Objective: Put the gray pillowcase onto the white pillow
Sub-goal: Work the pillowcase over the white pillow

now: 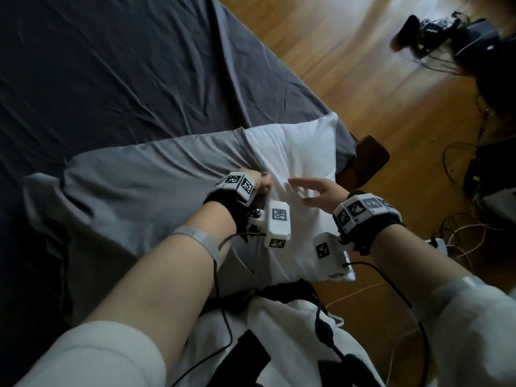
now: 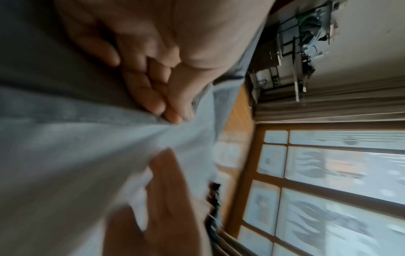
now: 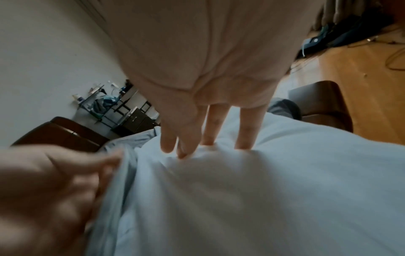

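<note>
One white pillow (image 1: 296,160) lies on the bed (image 1: 111,79), and about half of it is hidden inside the one gray pillowcase (image 1: 145,177). The left hand (image 1: 259,182) pinches the pillowcase edge; its fingers are mostly covered. The right hand (image 1: 315,191) has spread fingers, with fingertips (image 3: 241,147) touching the pillow.
</note>
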